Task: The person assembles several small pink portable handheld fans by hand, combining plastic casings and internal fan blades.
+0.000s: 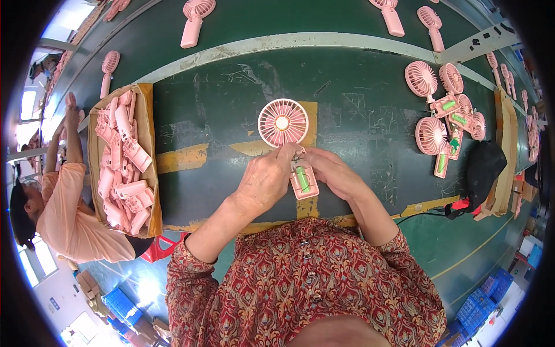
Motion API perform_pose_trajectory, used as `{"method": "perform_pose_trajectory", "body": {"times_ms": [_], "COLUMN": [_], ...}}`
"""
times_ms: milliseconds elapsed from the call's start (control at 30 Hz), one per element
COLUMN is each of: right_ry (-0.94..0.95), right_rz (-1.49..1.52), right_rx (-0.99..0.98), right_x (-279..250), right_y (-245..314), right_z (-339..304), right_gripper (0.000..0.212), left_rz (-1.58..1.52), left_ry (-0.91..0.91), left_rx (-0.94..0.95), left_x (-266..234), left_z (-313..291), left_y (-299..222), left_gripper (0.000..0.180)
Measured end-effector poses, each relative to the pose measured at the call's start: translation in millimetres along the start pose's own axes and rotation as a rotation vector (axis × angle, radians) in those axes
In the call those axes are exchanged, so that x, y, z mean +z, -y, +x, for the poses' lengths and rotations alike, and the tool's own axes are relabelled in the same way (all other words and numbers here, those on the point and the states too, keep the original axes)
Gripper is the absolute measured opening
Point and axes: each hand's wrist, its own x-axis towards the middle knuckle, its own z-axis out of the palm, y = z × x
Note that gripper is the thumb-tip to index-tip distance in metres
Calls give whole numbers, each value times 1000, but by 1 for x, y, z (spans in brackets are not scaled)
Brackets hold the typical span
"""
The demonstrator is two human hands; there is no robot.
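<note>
A pink handheld fan [283, 122] lies in front of me on the green workbench, its round grille pointing away from me. Its handle is uncovered, and a green battery cell [302, 178] with a thin wire shows inside. My left hand [261, 178] pinches the fan at the neck, just below the grille. From the other side, my right hand [335, 173] closes on the top of the open handle. The fingertips of both hands meet there, and they hide the small parts between them.
On the left stands a cardboard box [149, 110] of pink handle shells [124, 156]. Several open pink fans [432, 136] are heaped at right, near a black cloth-like item [484, 168]. Finished-looking fans [196, 20] lie beyond the pale rail [277, 41]. A co-worker [81, 214] sits at far left.
</note>
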Motion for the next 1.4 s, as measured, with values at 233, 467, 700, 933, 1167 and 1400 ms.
{"method": "perform_pose_trajectory", "body": {"times_ms": [233, 467, 700, 933, 1167, 1400], "right_ry": [-98, -220, -253, -174, -154, -166], "right_rz": [120, 54, 62, 122, 112, 120], "right_rx": [-71, -161, -182, -144, -153, -150], "right_x": [0, 14, 15, 9, 9, 11], "right_y": [0, -12, -8, -7, -5, -2], "right_z": [10, 19, 10, 13, 11, 11], "right_gripper": [31, 29, 30, 31, 30, 30], "left_rz": [-131, -123, -136, 465, 582, 512], "left_ry": [-216, -254, -335, -844, -544, -501], "left_rx": [-32, -191, -179, -274, -1054, -1030], "left_x": [-2, 4, 21, -131, -211, -220], "left_z": [-6, -24, -23, -39, -39, -34], "left_y": [11, -12, 19, 109, 200, 207], "left_gripper": [27, 43, 21, 19, 38, 45]}}
